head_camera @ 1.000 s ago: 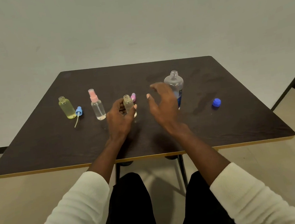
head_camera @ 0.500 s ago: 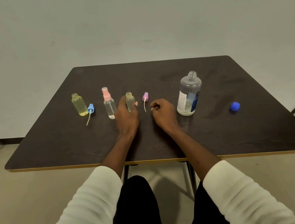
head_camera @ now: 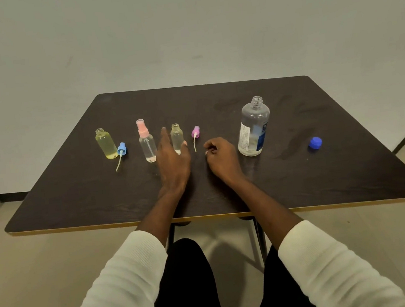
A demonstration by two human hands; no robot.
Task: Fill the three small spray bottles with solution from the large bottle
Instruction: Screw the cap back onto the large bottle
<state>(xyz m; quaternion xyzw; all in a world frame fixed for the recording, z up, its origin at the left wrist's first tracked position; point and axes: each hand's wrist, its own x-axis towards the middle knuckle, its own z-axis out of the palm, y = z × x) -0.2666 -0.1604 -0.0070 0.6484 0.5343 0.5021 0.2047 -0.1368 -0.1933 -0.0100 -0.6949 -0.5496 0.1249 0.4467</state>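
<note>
Bottle [head_camera: 177, 137] stands against left hand [head_camera: 173, 160] fingers

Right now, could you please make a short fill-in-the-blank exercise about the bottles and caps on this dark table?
1. The small clear bottle between the other two small ones wears a ____ spray top.
2. The round blue screw cap lies to the ____ of the large clear labelled bottle.
3. The left hand touches the small bottle whose neck is ____.

Missing words: pink; right; open
</note>
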